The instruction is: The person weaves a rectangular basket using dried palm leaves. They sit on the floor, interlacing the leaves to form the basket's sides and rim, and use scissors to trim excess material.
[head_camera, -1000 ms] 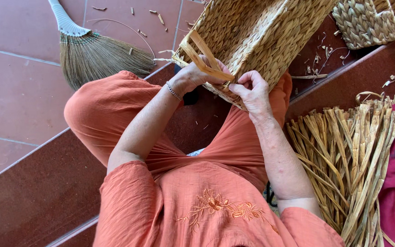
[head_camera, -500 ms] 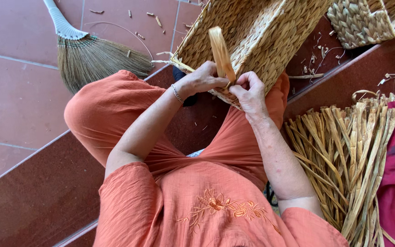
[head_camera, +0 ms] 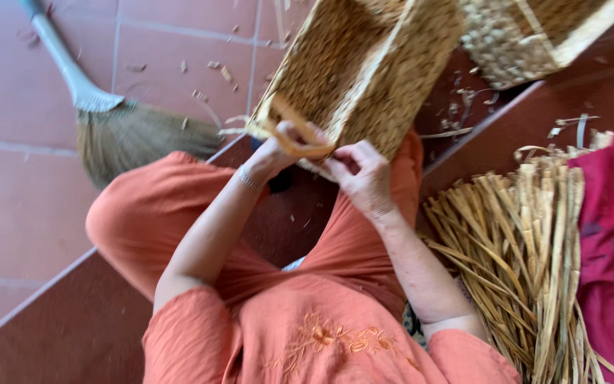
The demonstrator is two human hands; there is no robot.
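Seated on red-brown steps, orange clothes, woven basket propped on the knees, open side tilted toward the tiled floor. Left hand closed around a flat straw strand at the basket's near corner; the strand now lies bent low across the rim, where half a second earlier it stood upright above the hands. Right hand pinches the same corner edge, fingers curled, touching the basket and the strand's end. Bundle of dried straw stalks lies on the step just beside the right arm, a magenta cloth against it. Broom on the tiles, well apart. Second basket beyond, upper right.
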